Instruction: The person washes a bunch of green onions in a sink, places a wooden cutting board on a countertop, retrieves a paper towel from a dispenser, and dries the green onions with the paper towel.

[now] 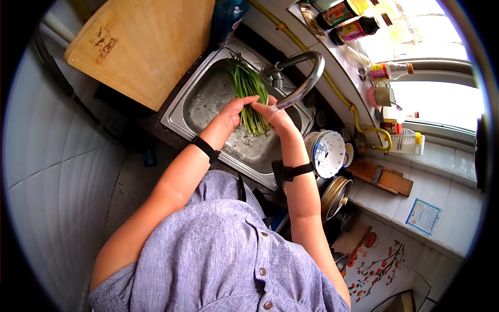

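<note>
Greens (246,82): in sink (208,104), just left of tap (310,83) | L hand (230,112) & R hand (270,110): both closed round 'em, mid-length | Handling (est.): light, bendy, prob. slippery, bruise easily; hold mid, gently.

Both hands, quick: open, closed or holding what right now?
Left hand: closed on the green stalks.
Right hand: closed on the green stalks, fingers partly hidden.

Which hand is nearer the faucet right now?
Right. The right hand is just below the spout end of the faucet; the left hand is farther off, mostly left of the greens.
</note>
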Available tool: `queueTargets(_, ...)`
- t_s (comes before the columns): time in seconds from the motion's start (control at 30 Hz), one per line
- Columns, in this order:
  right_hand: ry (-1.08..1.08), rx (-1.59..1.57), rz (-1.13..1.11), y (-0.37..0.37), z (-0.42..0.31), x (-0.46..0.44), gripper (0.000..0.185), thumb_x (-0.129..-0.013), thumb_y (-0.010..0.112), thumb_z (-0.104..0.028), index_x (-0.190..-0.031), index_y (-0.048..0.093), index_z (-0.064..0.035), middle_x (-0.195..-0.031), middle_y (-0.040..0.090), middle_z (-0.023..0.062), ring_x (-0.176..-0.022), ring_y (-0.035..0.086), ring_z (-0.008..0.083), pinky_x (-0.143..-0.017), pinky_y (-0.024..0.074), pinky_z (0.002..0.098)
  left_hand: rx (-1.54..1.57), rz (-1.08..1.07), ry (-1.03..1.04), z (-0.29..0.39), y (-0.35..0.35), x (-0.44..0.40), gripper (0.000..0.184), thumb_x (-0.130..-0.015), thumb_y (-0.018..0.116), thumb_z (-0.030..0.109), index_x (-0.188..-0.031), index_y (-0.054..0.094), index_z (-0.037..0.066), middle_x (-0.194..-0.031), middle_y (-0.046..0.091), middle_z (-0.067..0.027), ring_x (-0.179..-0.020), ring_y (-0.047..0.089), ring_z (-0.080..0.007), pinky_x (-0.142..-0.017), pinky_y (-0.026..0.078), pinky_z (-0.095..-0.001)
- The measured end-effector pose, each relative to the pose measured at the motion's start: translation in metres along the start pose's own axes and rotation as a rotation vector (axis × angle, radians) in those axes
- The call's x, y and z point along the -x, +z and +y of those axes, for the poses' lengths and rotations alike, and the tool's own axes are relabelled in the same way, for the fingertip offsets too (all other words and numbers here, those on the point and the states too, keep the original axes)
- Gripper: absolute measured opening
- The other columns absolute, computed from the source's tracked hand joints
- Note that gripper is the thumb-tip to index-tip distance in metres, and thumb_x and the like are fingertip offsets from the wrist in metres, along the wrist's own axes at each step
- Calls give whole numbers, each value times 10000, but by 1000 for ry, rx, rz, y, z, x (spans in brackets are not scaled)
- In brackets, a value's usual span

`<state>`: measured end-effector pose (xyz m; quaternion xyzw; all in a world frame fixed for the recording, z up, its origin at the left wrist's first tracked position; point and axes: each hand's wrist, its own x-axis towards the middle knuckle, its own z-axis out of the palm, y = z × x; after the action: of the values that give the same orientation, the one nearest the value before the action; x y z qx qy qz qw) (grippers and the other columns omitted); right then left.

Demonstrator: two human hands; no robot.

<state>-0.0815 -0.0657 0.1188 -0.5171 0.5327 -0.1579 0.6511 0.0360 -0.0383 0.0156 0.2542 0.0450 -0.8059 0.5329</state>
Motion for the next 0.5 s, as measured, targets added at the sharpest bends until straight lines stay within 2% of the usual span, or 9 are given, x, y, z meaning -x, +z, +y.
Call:
queueTargets(0.03,13,25,-24,-6,7,-6,294,-756,643,-191,-988,585,-20,-855,609,32,-722,554,109,-655,445,249,-11,-52,0,1,-2,1,285,-809,624,134,-1055,580,-5,-980,632,-130,-860,630,-234,-794,522,-401)
queueTargets(0.13,42,2,35,-9,3,-1,312,-757,635,-176,-1019,570,-20,-844,608,30,-721,556,110,-647,445,248,-40,32,29,-1,0,5,274,-816,613,114,-1061,581,-3,-982,631,-132,-863,630,-235,-795,523,-399)
queueTargets(0.17,33,30,61,-16,15,-9,289,-789,631,-183,-1020,568,-21,-830,608,30,-723,561,111,-638,453,261,-15,-3,33,-2,-6,2,231,-825,594,101,-1027,585,-11,-964,630,-133,-855,630,-237,-792,524,-400)
queueTargets(0.27,129,-278,25,-31,48,-27,223,-846,596,-204,-1012,591,-56,-881,621,28,-724,592,126,-626,488,269,-61,-132,150,-16,-63,-29,269,-778,655,158,-972,608,-22,-927,639,-130,-864,627,-238,-802,517,-395)
queueTargets(0.3,191,-318,62,-25,35,-18,207,-866,583,-214,-1001,590,-57,-843,614,18,-696,586,127,-617,490,277,-44,-196,214,-16,-62,-19,260,-782,636,168,-953,606,-26,-911,639,-132,-882,619,-239,-822,504,-396)
queueTargets(0.4,181,-287,-6,-24,38,-19,195,-865,579,-208,-988,582,-56,-849,608,18,-725,584,122,-627,488,277,25,-39,-4,-5,-45,-10,164,-801,583,101,-923,593,-9,-880,631,-124,-804,631,-236,-776,526,-405)
queueTargets(0.43,74,-205,-15,-18,39,-19,224,-854,579,-204,-1003,565,-38,-885,606,23,-761,579,111,-661,481,270,-21,-24,37,-3,-31,-3,225,-803,602,148,-975,584,5,-933,628,-117,-841,623,-230,-788,519,-406)
queueTargets(0.47,-103,-1,-58,-14,40,-17,261,-837,580,-204,-1006,542,-8,-893,591,41,-798,558,119,-694,455,269,92,-79,30,-3,-15,2,268,-806,615,150,-1036,571,19,-982,624,-108,-883,613,-225,-801,511,-399)
queueTargets(0.5,-89,328,31,-9,33,-14,280,-830,582,-206,-1006,533,7,-888,581,61,-806,547,134,-699,445,284,85,-52,53,-4,-8,3,286,-801,627,147,-1052,567,22,-993,623,-104,-896,610,-223,-806,508,-390)
